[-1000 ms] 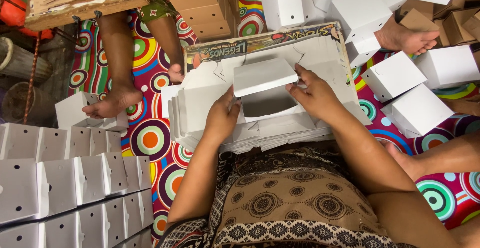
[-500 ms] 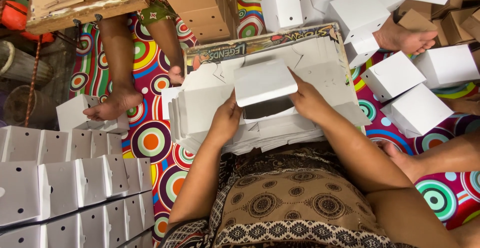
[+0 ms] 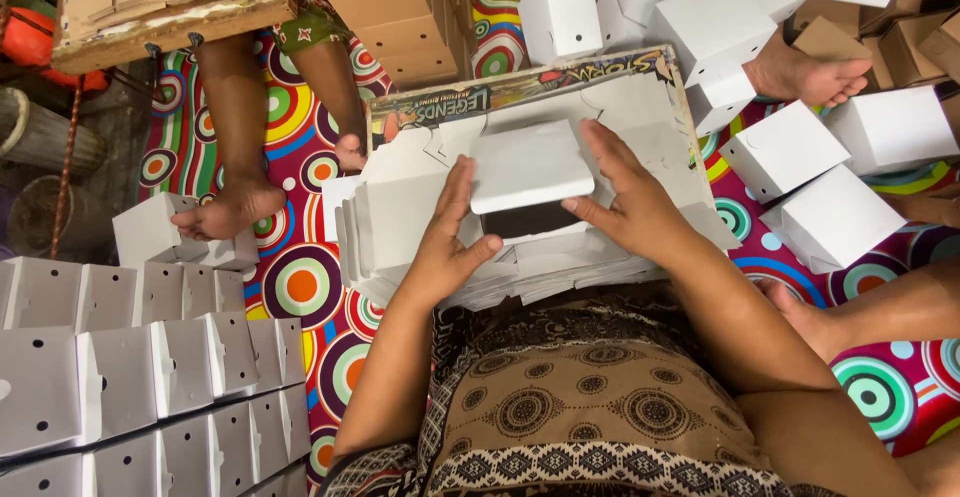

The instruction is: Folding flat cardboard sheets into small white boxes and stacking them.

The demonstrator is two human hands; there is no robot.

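Head view looking straight down at a white box (image 3: 532, 167) being folded up on a lap, so I'll use that box as the anchor for everything. The left hand (image 3: 447, 242) is flat against the box's left wall, fingers straight and together, thumb sticking out under the front edge, more pressing than gripping. The right hand (image 3: 628, 202) is spread wide on the right side, fingers up along the wall and thumb tucked toward the dark open front, so both palms squeeze the box from either side, probably to keep the walls square while the lid flap lies flat on top. The box sits on a stack of flat blanks (image 3: 400, 227) spread just under and left of it, which puts the next sheet right at hand. That stack rests on a printed board (image 3: 430, 107) poking out behind the box, apparently as a firm work surface. Right of and behind the box are finished boxes (image 3: 835, 219) scattered loose over a mat (image 3: 300, 287) with bright rings. Far left of it, rows of part-folded cartons (image 3: 130, 377) line up neatly. Another person's bare foot (image 3: 225, 212) rests on the mat left of the box, and brown cardboard (image 3: 400, 17) is piled behind it.
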